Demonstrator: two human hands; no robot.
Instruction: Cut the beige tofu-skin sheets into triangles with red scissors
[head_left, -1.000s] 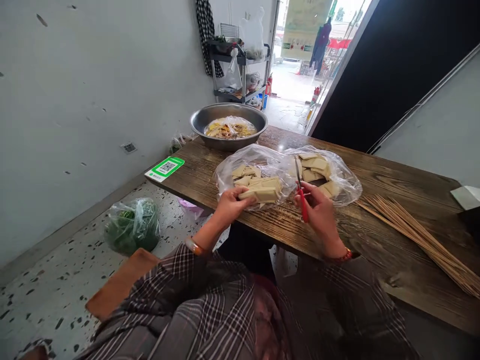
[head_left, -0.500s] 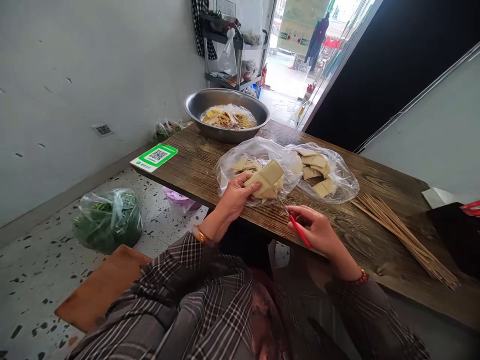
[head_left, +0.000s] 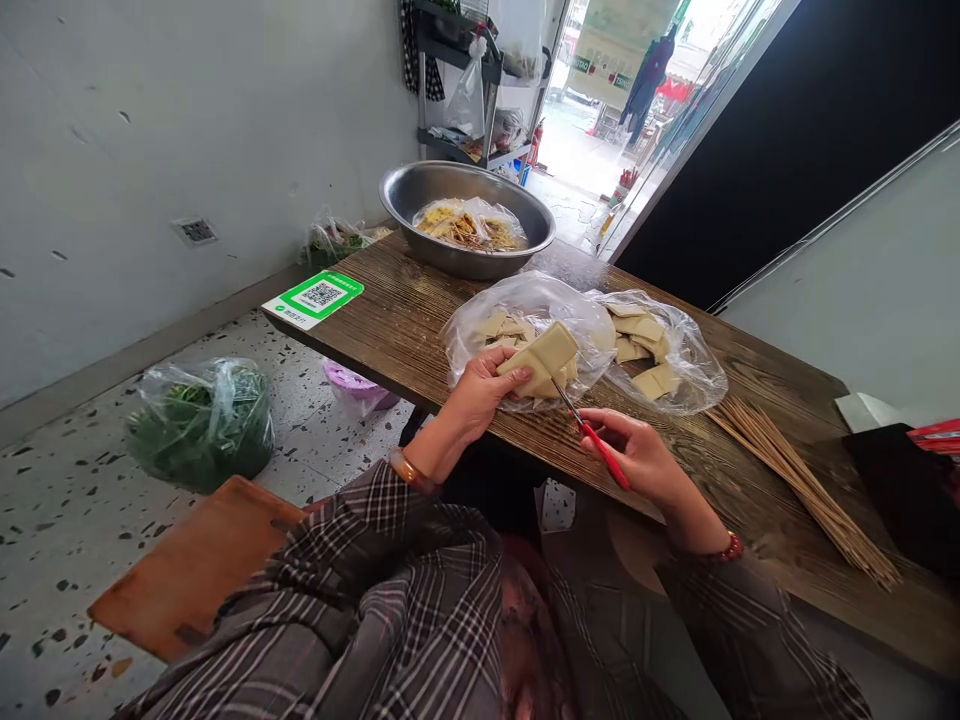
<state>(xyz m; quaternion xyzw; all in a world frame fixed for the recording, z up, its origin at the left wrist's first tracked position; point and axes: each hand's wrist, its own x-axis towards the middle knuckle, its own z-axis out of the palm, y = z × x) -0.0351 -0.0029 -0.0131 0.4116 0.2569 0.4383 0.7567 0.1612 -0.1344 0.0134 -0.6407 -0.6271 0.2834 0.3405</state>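
Left hand (head_left: 480, 390) pinched tan sheet (head_left: 553, 350) over left bag (head_left: 577, 308); right hand (head_left: 643, 462) gripped red-handled scissors (head_left: 606, 458) at bag's near side, blade tips at sheet's edge. Risk: sheet slipping could have brought blades onto left thumb.

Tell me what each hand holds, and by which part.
Left hand: a flat tan slab, by its left end, thumb on top. Right hand: red-handled scissors, by the handles.

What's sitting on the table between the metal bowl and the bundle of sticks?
A clear bag, then a second bag, both holding flat tan pieces, lie between the bowl and the sticks. The head view shows it.
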